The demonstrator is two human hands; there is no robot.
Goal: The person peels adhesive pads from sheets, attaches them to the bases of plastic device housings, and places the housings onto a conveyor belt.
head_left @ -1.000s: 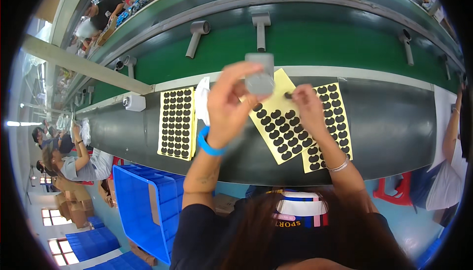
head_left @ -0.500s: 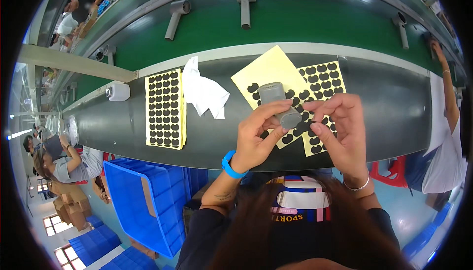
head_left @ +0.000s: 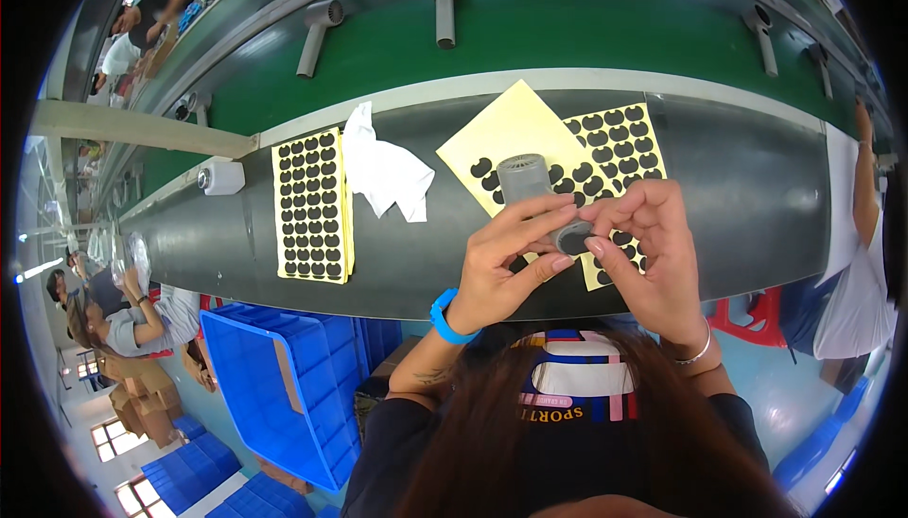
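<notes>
My left hand (head_left: 511,253) is closed around a grey hair dryer (head_left: 523,180), holding it tilted over the sticker sheets. A vented end faces away from me, and a round end is turned up near my fingers. On that round end lies a dark sticker (head_left: 573,238). My right hand (head_left: 653,253) has its thumb and fingertips at the sticker's right edge, pinching or pressing it; the exact contact is partly hidden. Beneath the hands are a yellow sheet (head_left: 515,121) and another sheet (head_left: 647,121) of black notched-oval stickers.
A stack of sticker sheets (head_left: 311,206) lies left of a crumpled white cloth (head_left: 386,173). Farther left stands a white container (head_left: 223,177). Several hair dryers rest on the green conveyor (head_left: 530,31) beyond. A blue crate (head_left: 274,395) stands below the table at left; co-workers sit on both sides.
The black sticker in my right fingers has moved left onto the dryer's round end, which is now turned up more. The dryers on the conveyor appear shifted slightly left.
</notes>
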